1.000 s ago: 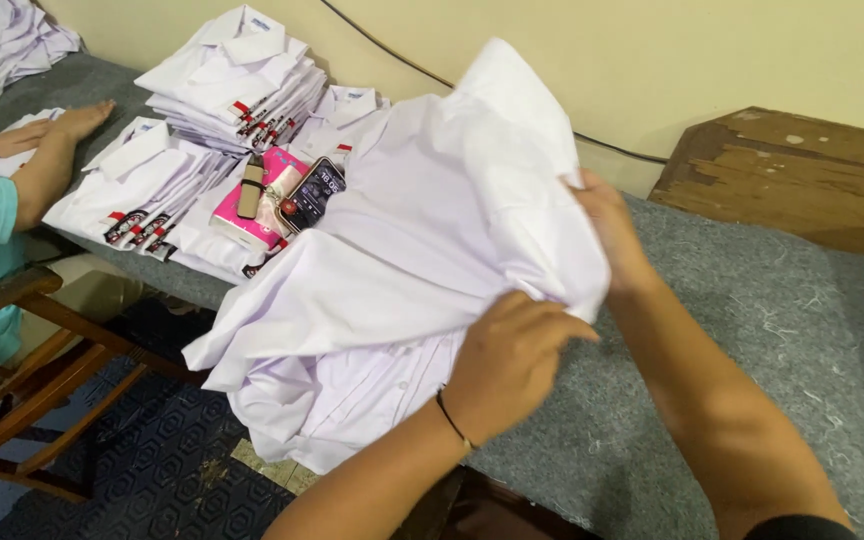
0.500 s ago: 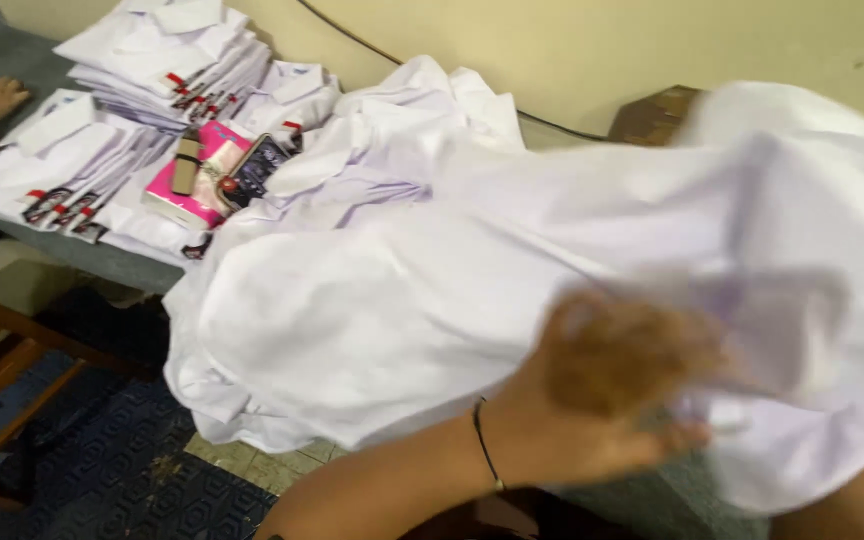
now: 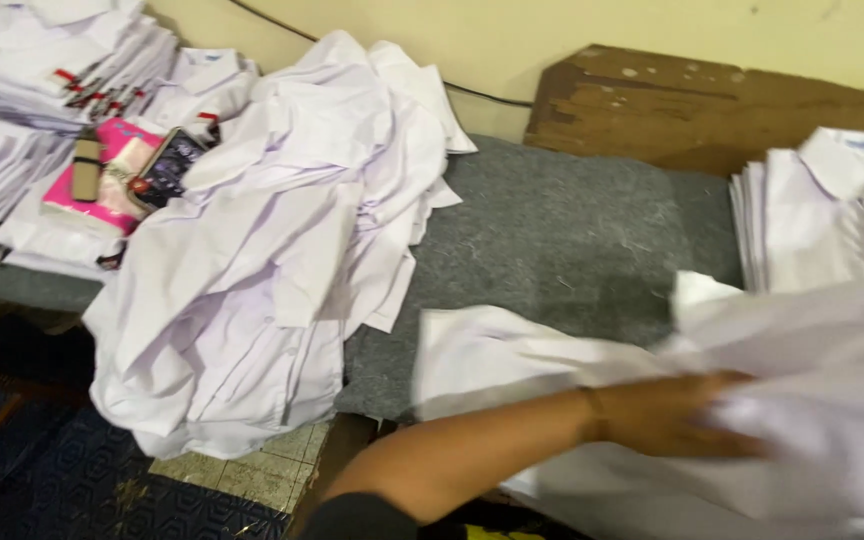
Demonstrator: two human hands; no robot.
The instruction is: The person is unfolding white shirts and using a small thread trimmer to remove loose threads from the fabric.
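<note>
My left hand (image 3: 677,415) reaches to the right across the grey felt table (image 3: 552,240) and grips a loose white shirt (image 3: 822,390), which lies blurred over the table's right front. Cloth covers part of its fingers, and a thin band sits on the wrist. A sleeve or flap of that shirt (image 3: 492,355) trails to the left of my forearm. My right hand does not show in the head view. A heap of unfolded white shirts (image 3: 282,250) lies to the left and hangs over the table's front edge.
A stack of folded white shirts (image 3: 832,210) stands at the right. More folded stacks (image 3: 52,60) sit at the far left, with a pink packet (image 3: 102,185) and a dark phone-like object (image 3: 172,160) on them. A worn wooden board (image 3: 712,100) leans on the wall.
The shirt I held up over the heap has swung to the right and come down onto the table. My right hand has left the view, and so has the other person's arm.
</note>
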